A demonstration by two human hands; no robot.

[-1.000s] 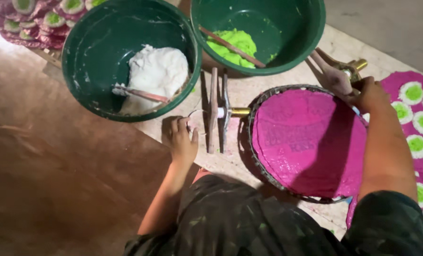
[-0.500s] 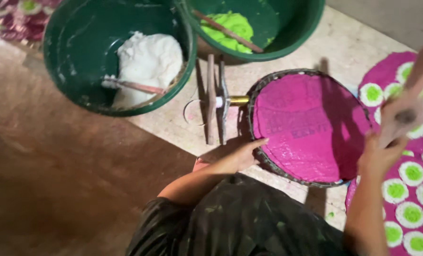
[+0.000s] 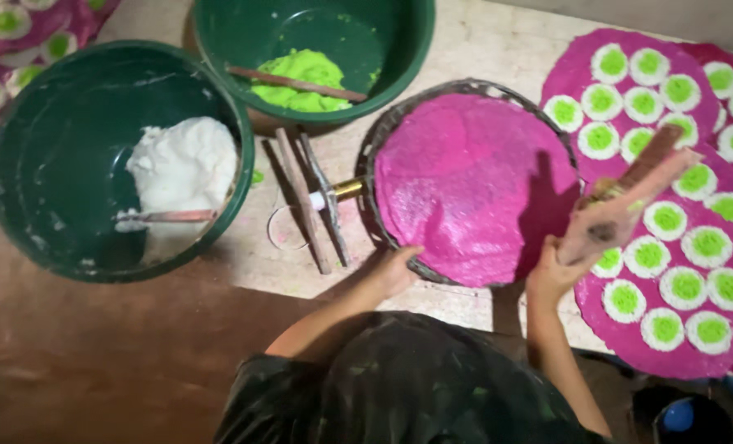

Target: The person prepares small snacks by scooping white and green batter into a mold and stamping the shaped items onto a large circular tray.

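The near rim of the round tray (image 3: 383, 148), coated in pink paste (image 3: 465, 181), is gripped by the left hand (image 3: 395, 270), fingers curled. A flat wooden tool (image 3: 629, 201) is clasped in the right hand (image 3: 551, 271), raised over the right rim. Two green basins (image 3: 21, 214) are seen at far left

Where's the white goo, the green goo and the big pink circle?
white paste (image 3: 181, 164), head view, middle of the lump.
green paste (image 3: 305, 78), head view, top of the heap.
pink disc (image 3: 465, 181), head view, its bare centre.
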